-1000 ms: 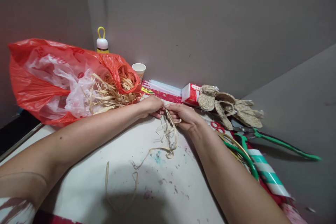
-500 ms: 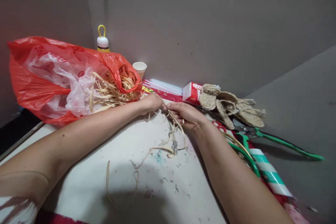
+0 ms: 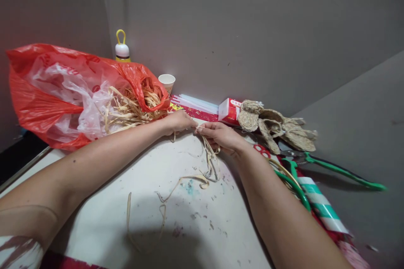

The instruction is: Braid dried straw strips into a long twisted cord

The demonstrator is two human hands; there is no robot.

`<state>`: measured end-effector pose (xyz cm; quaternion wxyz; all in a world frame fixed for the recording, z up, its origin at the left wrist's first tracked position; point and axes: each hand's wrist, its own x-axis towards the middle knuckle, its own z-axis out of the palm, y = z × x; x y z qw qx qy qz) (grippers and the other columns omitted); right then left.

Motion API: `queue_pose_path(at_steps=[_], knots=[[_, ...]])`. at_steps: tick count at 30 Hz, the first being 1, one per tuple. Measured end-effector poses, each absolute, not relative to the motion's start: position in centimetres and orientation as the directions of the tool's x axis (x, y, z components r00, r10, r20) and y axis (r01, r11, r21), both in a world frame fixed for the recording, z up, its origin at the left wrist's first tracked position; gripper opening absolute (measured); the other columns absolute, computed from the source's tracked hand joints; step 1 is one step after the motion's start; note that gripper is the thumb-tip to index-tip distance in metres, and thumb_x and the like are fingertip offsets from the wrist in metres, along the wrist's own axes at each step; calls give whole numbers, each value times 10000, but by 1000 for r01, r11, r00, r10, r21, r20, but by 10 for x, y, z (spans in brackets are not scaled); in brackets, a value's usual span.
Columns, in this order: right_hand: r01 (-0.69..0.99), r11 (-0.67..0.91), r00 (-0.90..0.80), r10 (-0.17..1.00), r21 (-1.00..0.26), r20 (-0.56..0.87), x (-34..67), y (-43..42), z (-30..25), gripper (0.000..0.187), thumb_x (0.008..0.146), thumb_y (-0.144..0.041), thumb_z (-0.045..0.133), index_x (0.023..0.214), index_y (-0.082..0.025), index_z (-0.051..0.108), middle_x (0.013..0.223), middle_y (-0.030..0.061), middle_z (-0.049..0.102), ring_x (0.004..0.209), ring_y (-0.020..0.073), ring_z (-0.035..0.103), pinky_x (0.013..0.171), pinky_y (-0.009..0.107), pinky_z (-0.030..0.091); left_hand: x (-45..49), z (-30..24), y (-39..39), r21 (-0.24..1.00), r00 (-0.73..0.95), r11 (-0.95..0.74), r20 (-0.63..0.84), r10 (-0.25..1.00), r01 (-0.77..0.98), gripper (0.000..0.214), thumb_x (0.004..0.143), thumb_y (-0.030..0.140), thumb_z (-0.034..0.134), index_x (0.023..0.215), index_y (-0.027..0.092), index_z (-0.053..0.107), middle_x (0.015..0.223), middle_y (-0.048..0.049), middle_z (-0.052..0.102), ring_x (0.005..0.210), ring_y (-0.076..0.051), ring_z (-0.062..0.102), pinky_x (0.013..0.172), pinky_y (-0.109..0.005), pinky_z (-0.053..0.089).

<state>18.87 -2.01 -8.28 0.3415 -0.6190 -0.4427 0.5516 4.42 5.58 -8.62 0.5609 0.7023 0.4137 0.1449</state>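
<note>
Fingertip to fingertip, my two hands meet over the far part of the white table. My left hand is closed in a pinch on the raffia strands. My right hand pinches the same raffia strands, whose loose ends hang below its fingers onto the table. Exactly how the strands run between the fingertips is too small to make out. More raffia spills from a red plastic bag beyond my left forearm. A few loose strands lie curled on the table nearer to me.
At the back stand a yellow-topped bottle, a paper cup, pale sticks and a red-white box. To the right lie woven straw pieces, green-handled cutters and a green-striped roll. Grey walls rise behind.
My fingertips have shifted slightly, and the raffia hanging under my right hand has drawn together and changed shape. Both hands keep their pinch; the view has moved a little.
</note>
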Motion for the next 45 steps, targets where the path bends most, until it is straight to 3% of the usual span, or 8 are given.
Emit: queue_pose_path(at_steps=[5, 15, 20, 23, 32, 45], knots=[[161, -347, -19, 935, -924, -355, 192, -20, -84, 249, 647, -336, 712, 645, -147, 549, 407, -97, 297, 349, 26, 202, 341, 186, 116, 44, -88, 52, 919, 578, -39, -213, 788, 392, 130, 716, 189, 580, 591, 154, 579, 365, 70, 356, 310, -51, 257, 356, -220, 167], [142, -346, 40, 938, -927, -344, 199, -19, -87, 333, 640, -343, 717, 567, -174, 439, 406, -99, 294, 344, 15, 200, 337, 173, 103, 45, -88, 58, 946, 572, 92, -264, 777, 311, 165, 706, 169, 612, 559, 152, 540, 349, 91, 299, 309, -46, 237, 359, -225, 161], [150, -352, 39, 936, -924, -350, 200, -18, -89, 317, 593, -325, 744, 560, -165, 471, 380, -97, 316, 340, 16, 207, 339, 174, 117, 45, -89, 59, 956, 619, 147, -278, 734, 254, 143, 722, 161, 588, 588, 130, 549, 464, 33, 511, 328, -31, 290, 354, -209, 150], [118, -353, 30, 936, -928, -352, 199, -18, -88, 325, 586, -336, 750, 561, -165, 475, 383, -96, 318, 343, 16, 211, 342, 173, 116, 44, -89, 58, 958, 652, 151, -278, 706, 244, 131, 676, 193, 658, 610, 120, 572, 503, 9, 564, 353, -29, 324, 359, -197, 153], [86, -356, 31, 934, -931, -355, 194, -20, -84, 368, 536, -350, 793, 568, -165, 477, 382, -101, 318, 337, 11, 203, 336, 174, 112, 39, -84, 57, 930, 760, 228, -367, 536, 288, 146, 625, 193, 686, 585, 138, 557, 445, 19, 539, 337, -8, 216, 373, -193, 92], [6, -397, -13, 918, -918, -397, 191, -19, -87, 331, 548, -253, 784, 566, -161, 467, 385, -105, 302, 341, 9, 202, 330, 157, 101, 37, -79, 54, 938, 786, 193, -346, 513, 287, 76, 658, 150, 601, 646, 158, 526, 493, 25, 535, 343, -19, 245, 354, -174, 110]])
